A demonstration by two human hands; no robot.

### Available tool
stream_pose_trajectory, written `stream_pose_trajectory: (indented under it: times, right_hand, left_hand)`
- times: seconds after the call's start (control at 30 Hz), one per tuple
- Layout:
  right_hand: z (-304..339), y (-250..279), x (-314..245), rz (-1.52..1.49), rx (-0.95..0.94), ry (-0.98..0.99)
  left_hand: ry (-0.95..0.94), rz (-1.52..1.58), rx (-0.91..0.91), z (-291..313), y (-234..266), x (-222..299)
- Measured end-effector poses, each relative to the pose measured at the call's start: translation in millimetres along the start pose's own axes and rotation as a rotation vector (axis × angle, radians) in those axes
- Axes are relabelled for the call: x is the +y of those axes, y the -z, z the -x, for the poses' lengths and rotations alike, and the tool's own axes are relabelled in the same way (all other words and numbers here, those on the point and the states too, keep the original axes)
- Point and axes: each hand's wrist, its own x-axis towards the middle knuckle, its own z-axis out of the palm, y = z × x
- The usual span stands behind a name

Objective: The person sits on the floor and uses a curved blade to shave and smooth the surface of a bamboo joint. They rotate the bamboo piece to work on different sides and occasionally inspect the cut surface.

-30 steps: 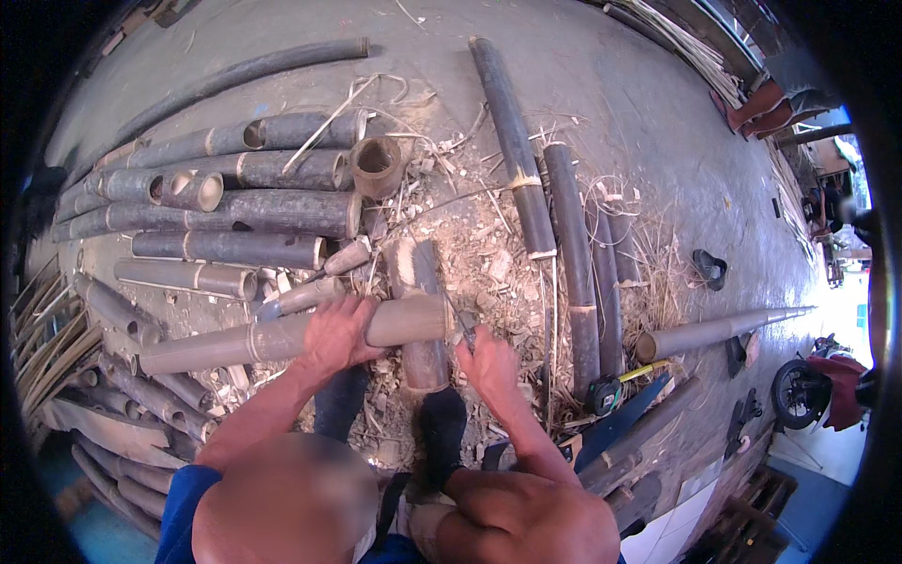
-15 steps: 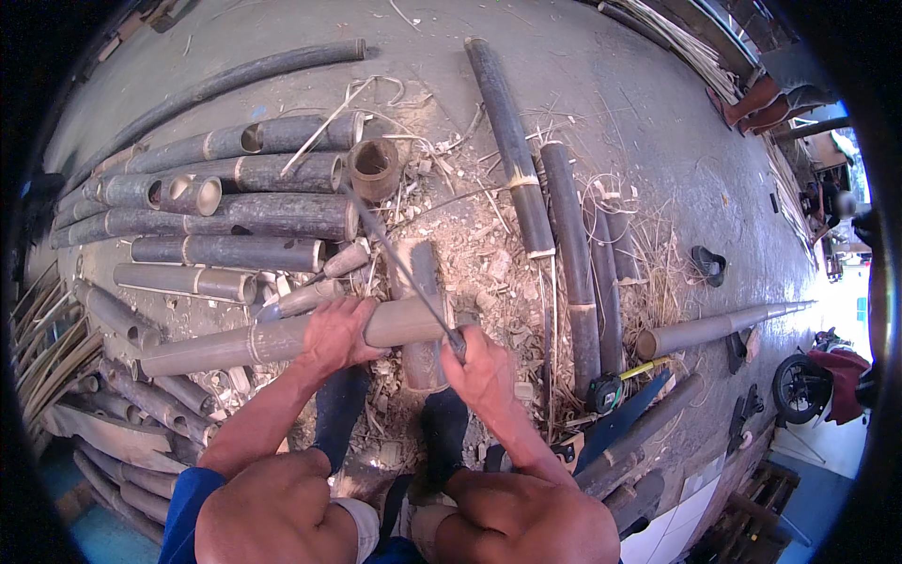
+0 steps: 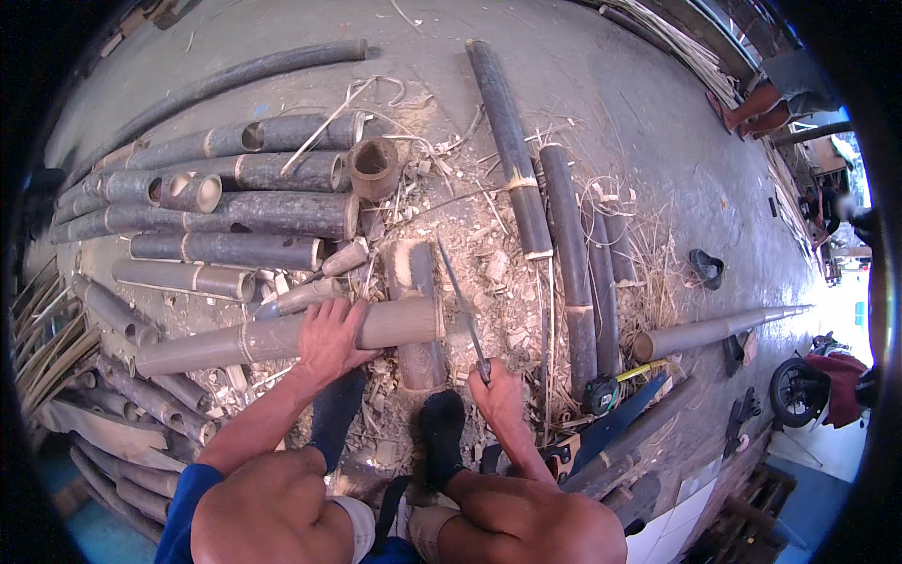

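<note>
My left hand (image 3: 331, 340) is closed over the top of a smooth, scraped bamboo pole (image 3: 202, 346) that lies crosswise in front of me. The pole's right part rests across a short bamboo piece (image 3: 423, 365) on the floor, between my feet. In my right hand (image 3: 498, 390) is the handle of a long knife (image 3: 458, 293). Its narrow dark blade points away from me and slightly left, just beyond the pole's right end and apart from it.
Dark bamboo lengths (image 3: 282, 216) are stacked at left; more (image 3: 512, 150) lie at right. A tape measure (image 3: 601, 395) and a handsaw (image 3: 615, 428) lie near my right knee. Wood chips (image 3: 489, 268) cover the floor. Another person's legs (image 3: 756, 108) show at far right.
My right hand has moved right and a little nearer to me, carrying the knife off the pole's right end. The left hand has shifted slightly left; the pole has moved a little left.
</note>
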Motion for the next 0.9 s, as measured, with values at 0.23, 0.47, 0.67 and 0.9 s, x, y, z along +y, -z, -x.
stream_pose_trajectory:
  times: [0.23,0.47,0.67,0.9]
  right_hand:
    - [-19,18,-53,-0.066,0.085,0.238]
    - [-39,18,-69,0.059,0.045,0.258]
    - [-38,17,-67,-0.032,0.059,0.319]
    - [-43,24,-71,0.267,-0.091,0.057]
  left_hand:
    - [0.019,0.261,-0.406,-42,-1,-20]
    - [0.012,0.302,-0.264,-32,-2,-12]
    - [0.050,0.271,-0.293,-33,2,-7]
    - [0.065,0.163,-0.262,-27,-1,-3]
